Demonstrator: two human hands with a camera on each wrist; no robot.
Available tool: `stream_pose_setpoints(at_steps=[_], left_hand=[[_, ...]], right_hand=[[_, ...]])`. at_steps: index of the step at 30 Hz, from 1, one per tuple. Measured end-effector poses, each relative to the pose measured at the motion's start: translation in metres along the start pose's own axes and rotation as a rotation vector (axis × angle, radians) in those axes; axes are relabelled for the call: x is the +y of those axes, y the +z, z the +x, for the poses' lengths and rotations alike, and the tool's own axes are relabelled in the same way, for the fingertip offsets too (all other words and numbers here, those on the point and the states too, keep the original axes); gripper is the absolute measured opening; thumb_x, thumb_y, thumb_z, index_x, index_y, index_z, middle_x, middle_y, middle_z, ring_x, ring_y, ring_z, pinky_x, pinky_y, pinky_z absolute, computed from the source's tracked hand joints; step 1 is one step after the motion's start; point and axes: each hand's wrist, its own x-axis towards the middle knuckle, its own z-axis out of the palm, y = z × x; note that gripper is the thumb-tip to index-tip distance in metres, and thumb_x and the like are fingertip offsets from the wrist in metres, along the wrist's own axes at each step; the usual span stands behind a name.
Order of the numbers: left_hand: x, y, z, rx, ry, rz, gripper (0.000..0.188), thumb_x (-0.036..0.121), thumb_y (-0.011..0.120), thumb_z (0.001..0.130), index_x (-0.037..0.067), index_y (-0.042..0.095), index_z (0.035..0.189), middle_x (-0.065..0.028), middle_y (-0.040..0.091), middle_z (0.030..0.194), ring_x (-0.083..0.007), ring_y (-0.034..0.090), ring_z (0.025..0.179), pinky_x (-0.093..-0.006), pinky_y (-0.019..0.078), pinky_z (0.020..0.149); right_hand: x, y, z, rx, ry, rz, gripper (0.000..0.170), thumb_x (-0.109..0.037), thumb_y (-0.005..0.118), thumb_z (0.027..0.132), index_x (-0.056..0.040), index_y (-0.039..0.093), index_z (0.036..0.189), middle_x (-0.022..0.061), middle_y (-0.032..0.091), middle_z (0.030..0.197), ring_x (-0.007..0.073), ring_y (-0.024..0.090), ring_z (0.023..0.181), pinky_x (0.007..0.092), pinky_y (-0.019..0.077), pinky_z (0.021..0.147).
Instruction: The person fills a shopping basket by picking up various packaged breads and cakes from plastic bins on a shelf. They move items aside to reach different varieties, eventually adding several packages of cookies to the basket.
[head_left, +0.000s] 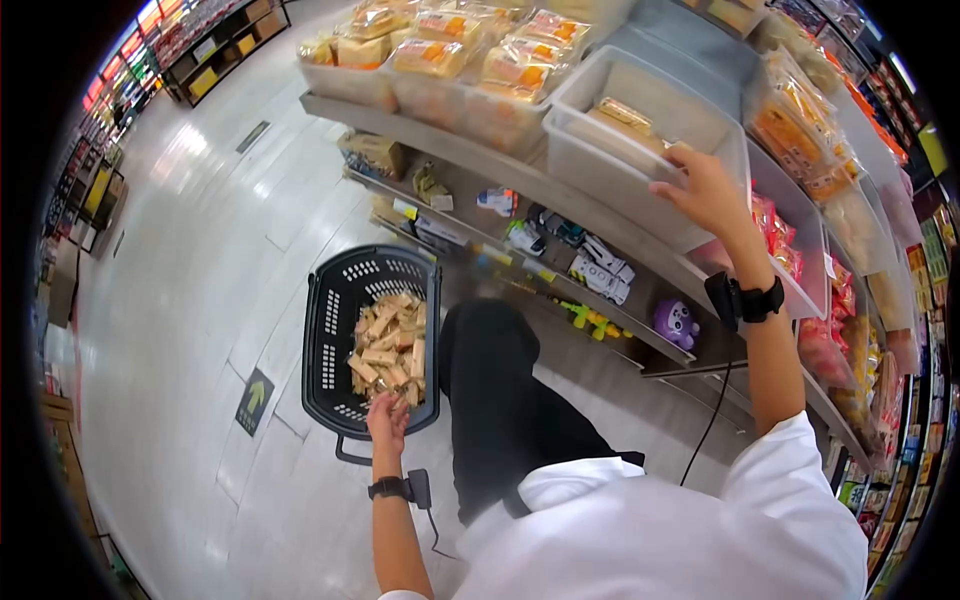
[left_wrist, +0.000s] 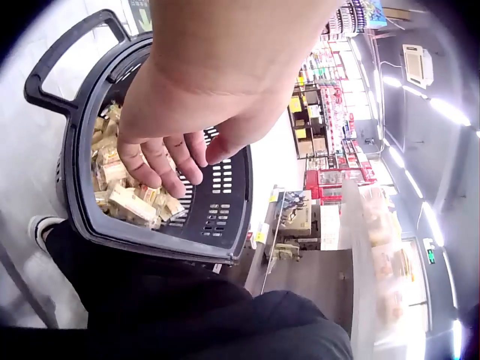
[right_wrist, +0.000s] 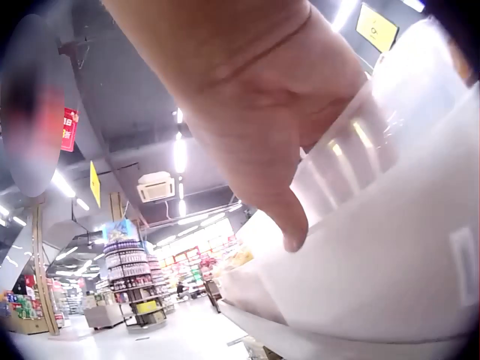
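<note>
My right hand (head_left: 712, 195) grips the front wall of a translucent plastic bin (head_left: 600, 150), thumb (right_wrist: 294, 225) outside and fingers inside, partly hidden by the wall. Inside that bin lie a few wrapped tan snacks (head_left: 628, 118), close to my fingertips. Down by my left knee, my left hand (head_left: 388, 425) hangs over the near end of a black shopping basket (head_left: 318, 300). Its fingers (left_wrist: 154, 166) are loosely bent and hold nothing. Below them, in the basket, is a heap of small wrapped tan bars (head_left: 385, 335).
Bins of packaged bread (head_left: 435, 50) stand to the left on the same shelf, and red packets (head_left: 780, 240) fill one on the right. Lower shelves carry toys, among them a purple one (head_left: 676, 322). My bent leg (head_left: 490, 390) is between basket and shelf. A floor arrow sign (head_left: 254, 400) lies left.
</note>
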Motion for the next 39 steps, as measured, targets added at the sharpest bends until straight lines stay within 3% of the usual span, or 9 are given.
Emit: stream_pose_setpoints(at_steps=[2, 5, 9, 16, 19, 23, 26, 32, 39], left_hand=[[0.000, 0.006, 0.000, 0.002, 0.011, 0.023, 0.031, 0.023, 0.060, 0.089, 0.013, 0.054, 0.118, -0.0053, 0.062, 0.107, -0.0245, 0.064, 0.089, -0.0346, 0.0493, 0.070], [0.007, 0.014, -0.007, -0.041, 0.068, -0.016, 0.029, 0.021, 0.059, 0.091, 0.014, 0.054, 0.118, -0.0053, 0.062, 0.108, -0.0244, 0.063, 0.090, -0.0354, 0.0488, 0.071], [0.016, 0.013, -0.015, -0.040, 0.125, -0.034, 0.026, 0.019, 0.056, 0.092, 0.013, 0.054, 0.117, -0.0053, 0.061, 0.107, -0.0245, 0.063, 0.091, -0.0343, 0.0485, 0.071], [0.012, 0.009, -0.014, -0.039, 0.133, -0.144, 0.029, 0.017, 0.059, 0.088, 0.012, 0.054, 0.116, -0.0070, 0.060, 0.107, -0.0242, 0.061, 0.089, -0.0343, 0.0487, 0.071], [0.009, 0.008, -0.019, -0.031, 0.146, -0.137, 0.029, 0.017, 0.058, 0.088, 0.013, 0.055, 0.116, -0.0057, 0.061, 0.105, -0.0236, 0.061, 0.088, -0.0349, 0.0489, 0.072], [0.006, -0.010, -0.016, 0.010, 0.178, -0.145, 0.035, 0.021, 0.061, 0.085, 0.013, 0.054, 0.119, -0.0031, 0.061, 0.106, -0.0236, 0.061, 0.092, -0.0366, 0.0474, 0.073], [0.005, -0.027, -0.016, 0.081, 0.180, -0.179, 0.036, 0.021, 0.059, 0.086, 0.014, 0.054, 0.121, -0.0027, 0.060, 0.107, -0.0232, 0.060, 0.093, -0.0371, 0.0472, 0.074], [0.013, -0.030, -0.018, 0.156, 0.227, -0.287, 0.039, 0.017, 0.062, 0.083, 0.015, 0.052, 0.120, -0.0036, 0.059, 0.107, -0.0243, 0.057, 0.096, -0.0379, 0.0436, 0.078], [0.029, 0.013, -0.023, 0.059, 0.259, -0.125, 0.030, 0.015, 0.059, 0.087, 0.013, 0.053, 0.117, -0.0034, 0.061, 0.102, -0.0180, 0.060, 0.085, -0.0297, 0.0453, 0.069]], right_hand=[[0.004, -0.008, 0.002, -0.087, 0.042, 0.222, 0.038, -0.031, 0.074, 0.077, -0.0067, 0.064, 0.105, 0.0173, 0.065, 0.093, 0.0381, 0.061, 0.090, 0.0436, 0.0494, 0.078], [0.001, -0.011, 0.007, -0.130, 0.085, 0.149, 0.024, -0.025, 0.070, 0.079, -0.0062, 0.064, 0.093, 0.0136, 0.065, 0.087, 0.0357, 0.061, 0.088, 0.0437, 0.0492, 0.075], [-0.017, -0.009, -0.002, 0.022, -0.042, 0.024, 0.017, -0.020, 0.067, 0.079, -0.0091, 0.062, 0.092, 0.0119, 0.065, 0.085, 0.0340, 0.061, 0.087, 0.0448, 0.0489, 0.074], [-0.027, -0.003, -0.011, 0.109, 0.085, 0.027, 0.011, -0.020, 0.062, 0.083, -0.0118, 0.060, 0.089, 0.0127, 0.066, 0.083, 0.0330, 0.062, 0.090, 0.0453, 0.0499, 0.070], [-0.028, -0.007, -0.010, 0.159, 0.025, -0.019, 0.006, -0.015, 0.061, 0.080, -0.0105, 0.062, 0.084, 0.0158, 0.064, 0.074, 0.0363, 0.064, 0.078, 0.0483, 0.0491, 0.065], [-0.024, -0.013, -0.003, 0.220, 0.000, -0.108, 0.006, -0.014, 0.062, 0.079, -0.0096, 0.062, 0.083, 0.0153, 0.064, 0.073, 0.0371, 0.064, 0.074, 0.0483, 0.0489, 0.065], [-0.018, -0.027, 0.006, 0.255, 0.031, 0.005, 0.006, -0.014, 0.064, 0.078, -0.0090, 0.063, 0.082, 0.0155, 0.065, 0.075, 0.0366, 0.064, 0.074, 0.0476, 0.0490, 0.065], [-0.013, -0.076, 0.024, 0.434, 0.061, -0.033, 0.014, -0.016, 0.067, 0.079, -0.0085, 0.067, 0.091, 0.0163, 0.067, 0.081, 0.0359, 0.064, 0.076, 0.0444, 0.0483, 0.069], [-0.026, -0.102, 0.037, 0.476, 0.026, 0.010, 0.017, -0.017, 0.067, 0.080, -0.0072, 0.066, 0.094, 0.0144, 0.068, 0.084, 0.0357, 0.065, 0.078, 0.0432, 0.0488, 0.068]])
